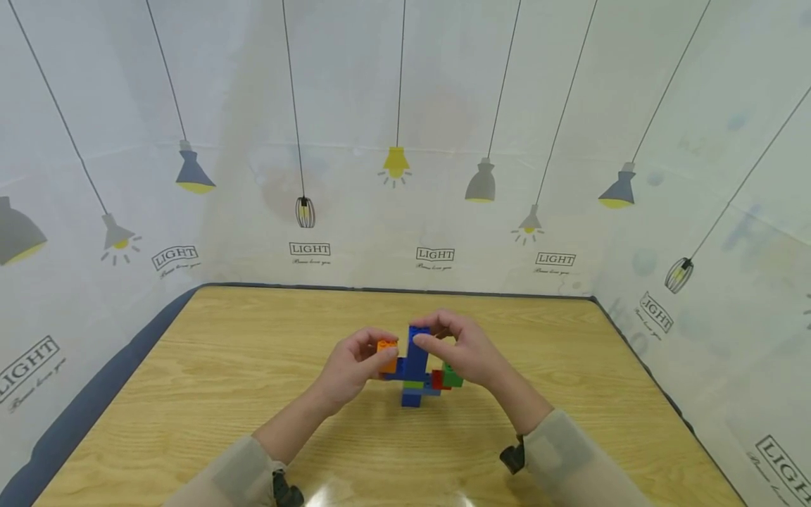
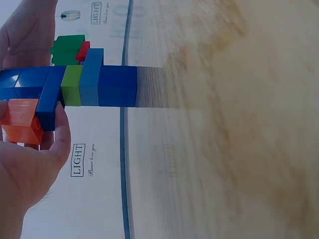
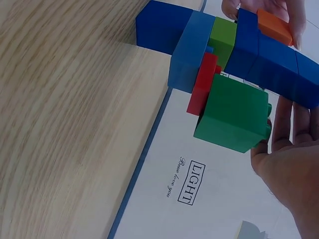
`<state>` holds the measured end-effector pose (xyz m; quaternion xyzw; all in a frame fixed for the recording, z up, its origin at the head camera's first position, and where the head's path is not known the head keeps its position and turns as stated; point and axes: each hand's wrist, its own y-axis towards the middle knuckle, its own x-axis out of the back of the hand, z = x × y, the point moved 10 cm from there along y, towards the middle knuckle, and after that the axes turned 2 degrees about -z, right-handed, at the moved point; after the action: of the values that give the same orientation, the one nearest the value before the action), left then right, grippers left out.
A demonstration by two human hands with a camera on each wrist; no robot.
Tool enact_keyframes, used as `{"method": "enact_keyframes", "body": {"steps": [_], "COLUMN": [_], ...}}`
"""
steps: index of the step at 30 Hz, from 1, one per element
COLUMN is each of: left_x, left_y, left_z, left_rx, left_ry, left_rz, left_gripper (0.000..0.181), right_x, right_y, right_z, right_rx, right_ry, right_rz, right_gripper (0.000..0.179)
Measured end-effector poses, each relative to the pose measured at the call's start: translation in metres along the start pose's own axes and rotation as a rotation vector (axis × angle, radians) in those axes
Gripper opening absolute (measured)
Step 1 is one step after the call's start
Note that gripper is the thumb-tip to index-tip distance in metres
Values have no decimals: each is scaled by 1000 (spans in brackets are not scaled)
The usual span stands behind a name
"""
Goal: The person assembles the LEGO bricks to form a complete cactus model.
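Observation:
A tower of toy building bricks stands upright on the table, with a dark blue brick (image 1: 411,401) at its foot. Above that come a lighter blue brick (image 2: 91,82) and a lime green brick (image 2: 72,85), then more dark blue bricks. An orange brick (image 1: 387,357) sits on the left side of the tower, and my left hand (image 1: 350,367) pinches it between thumb and fingers. My right hand (image 1: 465,350) holds the top dark blue brick (image 1: 416,346). On the right, a red brick (image 3: 203,84) carries a green brick (image 3: 234,112), below my right palm.
The wooden table (image 1: 253,338) has a dark edge along its back. Behind it hangs a pale cloth (image 1: 355,211) printed with lamps and lettering. A dark strap fitting (image 1: 513,456) hangs at the right cuff, another (image 1: 286,489) at the left.

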<state>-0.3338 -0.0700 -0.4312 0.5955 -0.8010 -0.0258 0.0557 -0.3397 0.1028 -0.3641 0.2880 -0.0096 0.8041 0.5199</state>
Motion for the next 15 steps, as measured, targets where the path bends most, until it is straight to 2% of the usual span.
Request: {"method": "enact_keyframes", "body": {"steps": [15], "left_x": [0], "left_y": [0], "left_z": [-1], "left_rx": [-2], "left_ry": [9], "left_rz": [-1], "left_gripper": [31], "right_x": [-3], "right_y": [2], "right_z": [-4], "right_rx": [-4], "right_ry": [25], "right_rz": [15], "right_gripper": [23]}}
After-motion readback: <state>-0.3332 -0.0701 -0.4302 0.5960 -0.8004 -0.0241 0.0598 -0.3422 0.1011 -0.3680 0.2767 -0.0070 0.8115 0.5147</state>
